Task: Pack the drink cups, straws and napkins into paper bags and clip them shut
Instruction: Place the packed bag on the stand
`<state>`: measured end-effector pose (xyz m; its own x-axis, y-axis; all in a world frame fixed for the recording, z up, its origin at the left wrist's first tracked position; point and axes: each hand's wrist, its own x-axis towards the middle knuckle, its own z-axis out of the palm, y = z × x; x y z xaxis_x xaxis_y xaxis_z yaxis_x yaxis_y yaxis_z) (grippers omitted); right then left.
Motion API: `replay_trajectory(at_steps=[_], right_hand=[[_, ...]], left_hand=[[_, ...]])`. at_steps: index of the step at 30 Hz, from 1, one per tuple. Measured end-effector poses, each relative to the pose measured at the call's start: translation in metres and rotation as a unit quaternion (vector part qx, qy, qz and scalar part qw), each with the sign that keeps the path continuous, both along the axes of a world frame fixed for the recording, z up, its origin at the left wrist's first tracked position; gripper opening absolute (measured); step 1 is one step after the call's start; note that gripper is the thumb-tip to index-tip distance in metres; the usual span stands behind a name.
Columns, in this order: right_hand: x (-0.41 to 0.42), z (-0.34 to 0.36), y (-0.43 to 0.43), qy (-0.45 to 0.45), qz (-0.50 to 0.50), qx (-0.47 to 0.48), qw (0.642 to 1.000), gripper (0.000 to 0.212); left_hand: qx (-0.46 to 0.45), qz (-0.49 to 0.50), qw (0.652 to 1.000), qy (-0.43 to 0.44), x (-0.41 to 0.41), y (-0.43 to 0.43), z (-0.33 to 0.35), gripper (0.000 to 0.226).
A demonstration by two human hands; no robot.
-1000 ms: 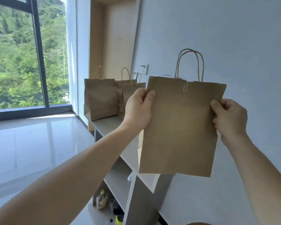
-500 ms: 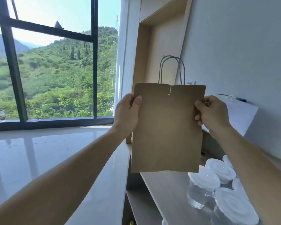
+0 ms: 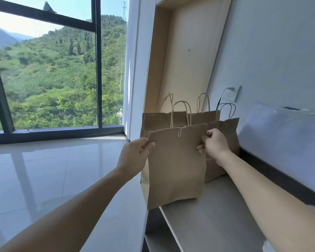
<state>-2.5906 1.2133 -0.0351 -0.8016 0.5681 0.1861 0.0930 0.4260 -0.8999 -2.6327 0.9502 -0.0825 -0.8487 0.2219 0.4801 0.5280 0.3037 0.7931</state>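
I hold a brown paper bag (image 3: 176, 166) with twisted paper handles upright in front of me. A paper clip (image 3: 179, 132) pins its top edge shut. My left hand (image 3: 135, 157) pinches the bag's upper left edge and my right hand (image 3: 215, 144) pinches its upper right edge. The bag's bottom hangs just at the counter's left end. Right behind it stand three more brown paper bags (image 3: 158, 120) in a row against the alcove. No cups, straws or napkins are in sight.
The light counter top (image 3: 216, 215) runs along the wall at right, with a shelf opening below its left end. A white board (image 3: 284, 142) leans on the wall at right. A wall socket (image 3: 232, 93) with a cable sits above the bags. Glossy floor tiles (image 3: 53, 170) and a large window lie to the left.
The held bag has moved lower and nearer the row of standing bags. My view has swung left along the counter, so the lidded cups seen before are out of sight.
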Motion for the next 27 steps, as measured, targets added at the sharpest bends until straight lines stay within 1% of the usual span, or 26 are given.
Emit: replay_trajectory(at_steps=[4, 8, 10, 11, 13, 14, 16, 18, 23, 27], right_hand=[[-0.041, -0.002, 0.000, 0.012, 0.010, 0.014, 1.000, 0.012], [-0.064, 0.001, 0.008, 0.017, 0.007, 0.045, 0.999, 0.012], [-0.070, 0.001, 0.013, 0.020, 0.000, 0.058, 0.998, 0.015], [-0.071, 0.001, 0.015, 0.022, -0.007, 0.065, 0.998, 0.016], [-0.069, -0.002, 0.019, 0.031, -0.029, 0.092, 0.995, 0.011], [-0.067, -0.004, 0.020, 0.041, -0.041, 0.107, 0.993, 0.013], [-0.063, -0.005, 0.022, 0.066, -0.061, 0.135, 0.987, 0.025], [-0.061, -0.003, 0.024, 0.083, -0.067, 0.157, 0.982, 0.030], [-0.056, 0.000, 0.027, 0.070, -0.063, 0.181, 0.979, 0.027], [-0.050, -0.004, 0.026, 0.066, -0.076, 0.203, 0.974, 0.026]], left_hand=[[-0.019, 0.013, 0.999, 0.031, -0.035, 0.003, -0.009, 0.035], [-0.018, 0.013, 0.997, 0.072, -0.055, 0.010, -0.009, 0.029], [-0.017, 0.008, 0.995, 0.096, -0.059, 0.015, -0.009, 0.027], [-0.021, 0.004, 0.994, 0.105, -0.060, 0.018, -0.009, 0.027], [-0.032, -0.011, 0.993, 0.117, -0.062, 0.022, -0.012, 0.027], [-0.035, -0.019, 0.992, 0.121, -0.063, 0.024, -0.015, 0.028], [-0.036, -0.029, 0.991, 0.129, -0.063, 0.029, -0.017, 0.029], [-0.030, -0.034, 0.990, 0.132, -0.063, 0.035, -0.016, 0.027], [-0.015, -0.033, 0.990, 0.135, -0.065, 0.040, -0.013, 0.028], [-0.007, -0.040, 0.988, 0.151, -0.065, 0.040, -0.011, 0.019]])
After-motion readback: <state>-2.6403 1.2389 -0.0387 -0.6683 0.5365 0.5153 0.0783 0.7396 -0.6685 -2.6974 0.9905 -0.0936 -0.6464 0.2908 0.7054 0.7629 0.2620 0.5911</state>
